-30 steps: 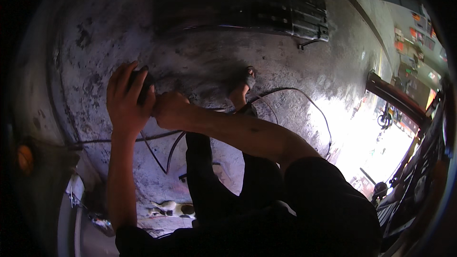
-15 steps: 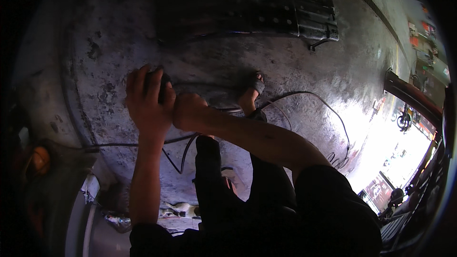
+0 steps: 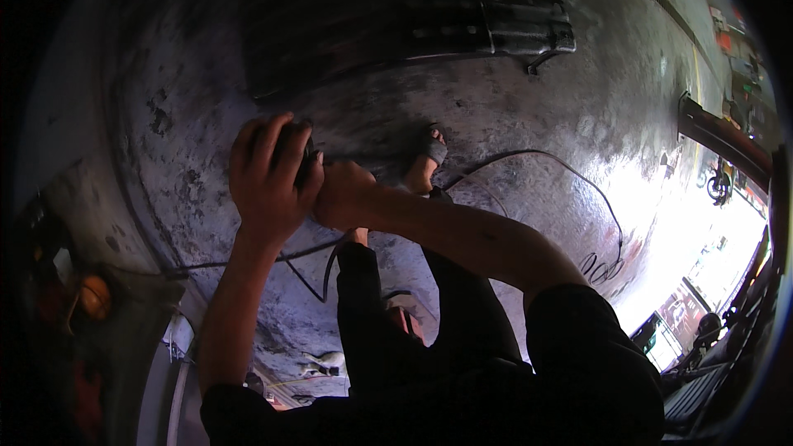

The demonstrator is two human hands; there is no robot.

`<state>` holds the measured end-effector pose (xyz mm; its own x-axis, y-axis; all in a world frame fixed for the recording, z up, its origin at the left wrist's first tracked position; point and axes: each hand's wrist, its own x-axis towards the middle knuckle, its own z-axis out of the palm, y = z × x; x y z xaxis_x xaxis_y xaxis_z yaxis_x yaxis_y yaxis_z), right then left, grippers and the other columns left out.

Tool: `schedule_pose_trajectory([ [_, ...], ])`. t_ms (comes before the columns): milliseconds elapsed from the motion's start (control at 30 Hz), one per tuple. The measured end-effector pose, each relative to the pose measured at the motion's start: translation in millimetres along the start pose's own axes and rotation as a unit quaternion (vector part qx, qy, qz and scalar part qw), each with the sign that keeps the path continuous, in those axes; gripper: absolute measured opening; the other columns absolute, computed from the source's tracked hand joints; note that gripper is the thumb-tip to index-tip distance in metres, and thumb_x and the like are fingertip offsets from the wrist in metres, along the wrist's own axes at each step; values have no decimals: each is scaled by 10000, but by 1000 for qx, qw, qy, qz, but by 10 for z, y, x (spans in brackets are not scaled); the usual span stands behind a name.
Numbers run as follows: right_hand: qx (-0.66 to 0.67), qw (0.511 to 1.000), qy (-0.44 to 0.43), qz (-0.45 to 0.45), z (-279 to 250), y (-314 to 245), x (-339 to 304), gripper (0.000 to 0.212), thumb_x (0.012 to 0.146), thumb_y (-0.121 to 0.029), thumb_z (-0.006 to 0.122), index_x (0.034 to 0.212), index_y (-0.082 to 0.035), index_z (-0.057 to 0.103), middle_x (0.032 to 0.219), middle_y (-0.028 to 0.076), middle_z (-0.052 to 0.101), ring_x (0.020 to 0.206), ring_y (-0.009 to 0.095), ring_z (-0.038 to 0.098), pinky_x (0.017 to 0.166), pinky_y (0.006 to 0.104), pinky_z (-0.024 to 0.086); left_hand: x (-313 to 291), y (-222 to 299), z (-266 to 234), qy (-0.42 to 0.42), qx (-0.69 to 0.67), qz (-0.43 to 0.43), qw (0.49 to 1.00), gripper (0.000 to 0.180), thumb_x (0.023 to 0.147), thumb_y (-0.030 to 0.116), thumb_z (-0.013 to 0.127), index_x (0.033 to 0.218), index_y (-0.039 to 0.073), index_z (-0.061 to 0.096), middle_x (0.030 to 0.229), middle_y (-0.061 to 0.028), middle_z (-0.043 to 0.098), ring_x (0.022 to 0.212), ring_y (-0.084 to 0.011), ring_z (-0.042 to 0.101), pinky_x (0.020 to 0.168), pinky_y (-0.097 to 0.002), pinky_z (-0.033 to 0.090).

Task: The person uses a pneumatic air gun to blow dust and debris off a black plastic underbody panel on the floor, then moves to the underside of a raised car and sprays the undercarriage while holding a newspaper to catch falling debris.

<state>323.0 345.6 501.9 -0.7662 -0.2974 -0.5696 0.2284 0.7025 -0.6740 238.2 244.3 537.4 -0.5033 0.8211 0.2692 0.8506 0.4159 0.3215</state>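
Observation:
Both my hands are held close together in front of me, above the floor. My left hand (image 3: 268, 186) is closed around a small dark thing (image 3: 310, 147), mostly hidden behind its fingers; its kind cannot be made out. Right beside it, my right hand (image 3: 343, 196) is closed in a fist, with the forearm reaching across from the right. What the fist grips is hidden. Beyond the hands a long dark ribbed metal piece (image 3: 529, 26), with a short bracket at its near right end, lies low over the floor.
A dark cable (image 3: 570, 167) loops over the worn concrete floor (image 3: 487, 107), and another cable (image 3: 219, 264) runs left. My sandalled foot (image 3: 429, 153) stands beyond my hands. A pale animal (image 3: 330, 359) lies near my legs. An orange rounded object (image 3: 94, 297) sits left; a motorcycle (image 3: 719, 188) stands far right.
My hands have shifted slightly to the right in the picture, still closed and together. The dark metal piece now appears a little further left and higher, as the whole view has turned.

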Motion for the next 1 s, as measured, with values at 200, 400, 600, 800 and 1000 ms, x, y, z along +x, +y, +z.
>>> schedule_pose_trajectory([
  [200, -26, 999, -22, -4, -260, 499, -314, 219, 816, -151, 581, 963, -41, 700, 944, 164, 698, 861, 301, 706, 733, 406, 574, 463, 359, 258, -28, -23, 29, 999, 365, 777, 321, 718, 1057, 88, 686, 1209, -62, 598, 1098, -321, 547, 867, -441, 492],
  [400, -60, 998, -23, -12, -430, 1025, -508, 309, 836, -227, 599, 1087, -65, 677, 965, 161, 696, 914, 285, 699, 787, 399, 569, 846, 731, 449, -33, -28, 17, 999, 362, 802, 302, 700, 1088, 80, 686, 1244, -68, 595, 1151, -327, 524, 929, -457, 471],
  [600, -42, 997, -62, 20, -479, 1311, -740, 383, 876, -315, 566, 1209, -132, 605, 1140, 138, 661, 1021, 307, 653, 875, 446, 528, 950, 1172, 647, -36, -23, -28, 999, 387, 777, 277, 712, 1108, 79, 683, 1301, -70, 563, 1219, -318, 480, 995, -467, 429],
  [800, -94, 979, 165, -78, -291, 1599, -1303, 355, 876, -274, 556, 1170, -95, 647, 998, 192, 685, 918, 309, 699, 784, 431, 568, 866, 1646, 733, -77, -95, -31, 992, 560, 818, 356, 685, 1301, 102, 564, 1446, -115, 456, 1367, -369, 367, 1105, -505, 315],
  [1000, -127, 990, -6, 66, -193, 1973, -1901, 292, 842, -256, 612, 1074, -89, 674, 933, 173, 693, 881, 297, 704, 753, 432, 571, 359, 1890, 1008, 153, -329, -186, 913, 494, 951, 274, 549, 1394, 70, 468, 1458, -222, 413, 1374, -374, 378, 1116, -483, 309],
])
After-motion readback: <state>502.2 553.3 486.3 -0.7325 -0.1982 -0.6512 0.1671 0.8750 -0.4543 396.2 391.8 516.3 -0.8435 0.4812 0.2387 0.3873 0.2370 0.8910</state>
